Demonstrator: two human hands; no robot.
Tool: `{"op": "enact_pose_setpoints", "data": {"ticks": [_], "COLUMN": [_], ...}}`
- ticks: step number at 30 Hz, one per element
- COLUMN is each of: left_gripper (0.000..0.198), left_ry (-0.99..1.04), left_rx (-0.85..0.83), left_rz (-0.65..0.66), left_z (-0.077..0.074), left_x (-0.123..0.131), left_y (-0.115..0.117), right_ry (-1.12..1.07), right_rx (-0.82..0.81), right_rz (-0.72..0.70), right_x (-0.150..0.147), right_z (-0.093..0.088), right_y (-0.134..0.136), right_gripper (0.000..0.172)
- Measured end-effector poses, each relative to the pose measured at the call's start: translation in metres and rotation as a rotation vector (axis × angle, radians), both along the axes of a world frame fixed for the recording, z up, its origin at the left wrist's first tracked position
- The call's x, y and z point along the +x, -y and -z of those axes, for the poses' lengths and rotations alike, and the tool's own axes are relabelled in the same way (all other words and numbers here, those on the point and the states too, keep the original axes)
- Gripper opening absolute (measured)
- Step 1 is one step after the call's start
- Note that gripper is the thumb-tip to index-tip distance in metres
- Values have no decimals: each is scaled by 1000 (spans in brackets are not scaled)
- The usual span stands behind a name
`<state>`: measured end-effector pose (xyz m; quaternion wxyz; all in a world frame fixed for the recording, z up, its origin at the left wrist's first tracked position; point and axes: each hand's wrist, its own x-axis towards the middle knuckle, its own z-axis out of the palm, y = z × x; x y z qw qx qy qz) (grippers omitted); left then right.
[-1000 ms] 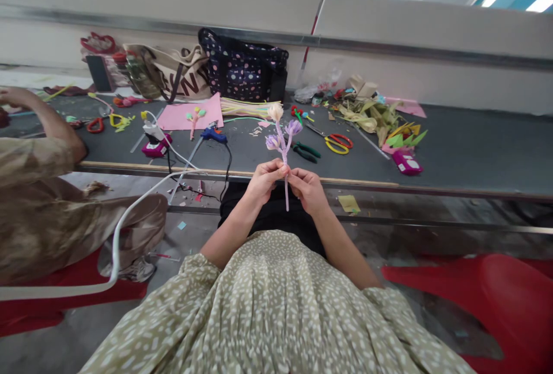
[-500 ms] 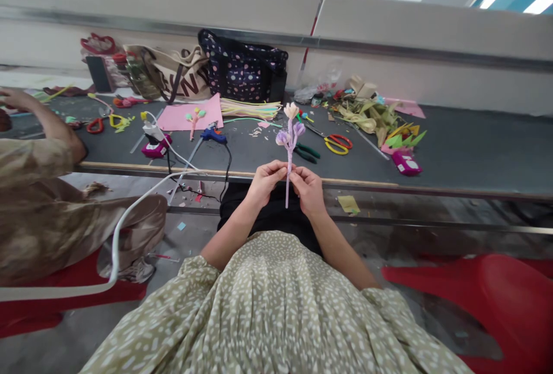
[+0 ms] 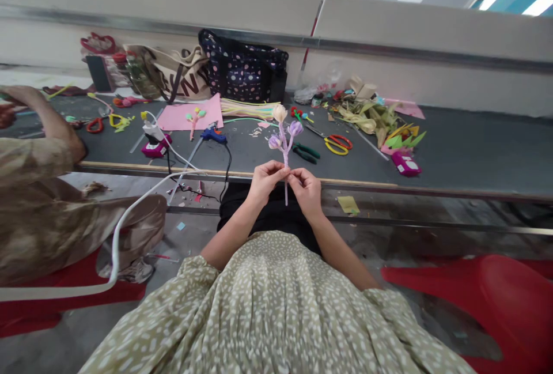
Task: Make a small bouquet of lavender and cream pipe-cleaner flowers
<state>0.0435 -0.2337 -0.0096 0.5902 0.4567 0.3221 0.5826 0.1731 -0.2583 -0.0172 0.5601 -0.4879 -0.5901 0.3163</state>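
Note:
A handmade flower stem [image 3: 286, 155] stands upright before me, pale lilac, with two purple blooms and one cream bloom on short branches. My left hand [image 3: 265, 182] pinches the stem from the left, below the branches. From the other side my right hand [image 3: 306, 189] pinches it at the same height, fingertips close to those of the left. The bare lower end of the stem sticks out beneath my fingers. Both hands are just in front of the table edge, over my lap.
On the dark table [image 3: 466, 149] lie green-handled pliers [image 3: 306, 153], scissors [image 3: 338, 144], a blue glue gun [image 3: 214, 135] and pink paper [image 3: 173, 117]. Dried husks [image 3: 367, 112] are at the back right, a dotted bag [image 3: 246, 65] behind. A co-worker's arm [image 3: 56, 123] is at left; a white cable [image 3: 116, 241] hangs nearby.
The flower's top has tilted left and its blooms have turned, while both hands keep their pinch on the stem. At the left, the co-worker's hand has shifted slightly.

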Motion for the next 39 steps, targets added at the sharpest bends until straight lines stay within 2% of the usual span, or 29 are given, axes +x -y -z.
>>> {"op": "enact_pose_setpoints", "data": {"ticks": [5,13,21,27,33,39], "left_gripper": [27,24,21,23,26,26], "left_ry": [-32,32,34,1,6,10], "left_rx": [-44,-110,-121,-95,-52,-15], "left_rz": [27,89,65,36,-30,15], "left_z": [1,0,-4,-1,-1,-6], "left_x": [-4,-6,-4,-2,0,-3], "left_y": [-1,-4,-1,-3,-5,-5], "right_ry": [22,40,-17,-90,-12,-57], "right_rx": [20,30,1,-25,4,-1], "right_rz": [-55,-48,-61,-72,11,-63], "right_x": [5,5,4,3,0,2], "right_z": [-2,-4,-3,-3,-10,-6], "right_y": [0,1,0,-2,2,0], "right_gripper": [19,19,21,23,19,17]}}
